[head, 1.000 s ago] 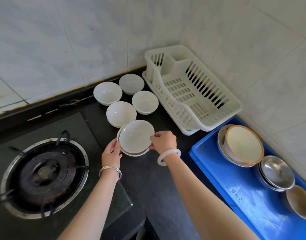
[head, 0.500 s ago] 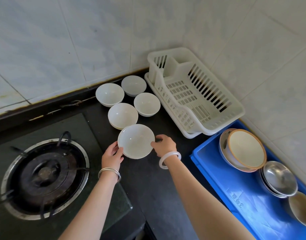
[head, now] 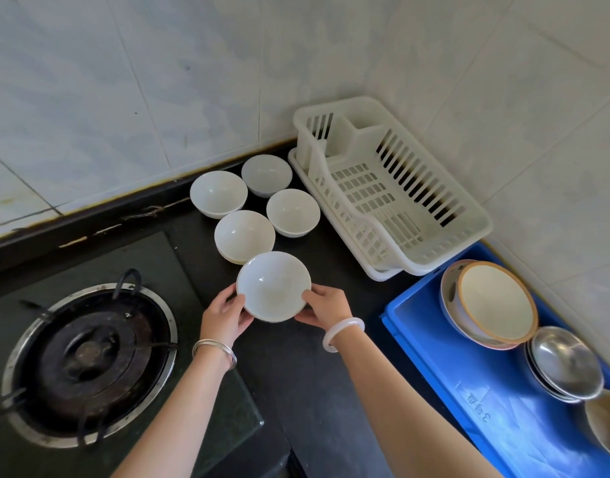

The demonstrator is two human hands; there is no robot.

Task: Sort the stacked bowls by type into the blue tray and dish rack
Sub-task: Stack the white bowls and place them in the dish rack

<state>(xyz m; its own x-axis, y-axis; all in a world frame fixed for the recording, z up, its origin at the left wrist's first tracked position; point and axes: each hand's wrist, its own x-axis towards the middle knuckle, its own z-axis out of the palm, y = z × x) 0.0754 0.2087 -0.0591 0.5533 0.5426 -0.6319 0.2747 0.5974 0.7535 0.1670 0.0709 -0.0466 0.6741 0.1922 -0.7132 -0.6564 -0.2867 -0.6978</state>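
A white bowl (head: 273, 286) sits on the dark counter in front of me. My left hand (head: 225, 313) holds its left rim and my right hand (head: 326, 305) holds its right rim. Behind it stand several more white bowls; the nearest (head: 244, 235) looks like a small stack, then three others (head: 292, 211) (head: 218, 193) (head: 266, 174). The white dish rack (head: 476, 232) stands empty at the back right. The blue tray (head: 427, 343) to the right holds an orange-rimmed bowl stack (head: 496, 301), steel bowls (head: 564, 362) and a beige bowl (head: 608, 422).
A gas burner (head: 86, 357) with a metal ring fills the left of the counter, on a glass hob (head: 234, 408). Tiled walls (head: 158, 81) close the corner behind the bowls and rack. Dark counter (head: 317, 381) lies between my arms.
The bowl, tilted over another bowl a second ago, now sits level and lower on the counter, both hands still on its rim. The view has shifted slightly.
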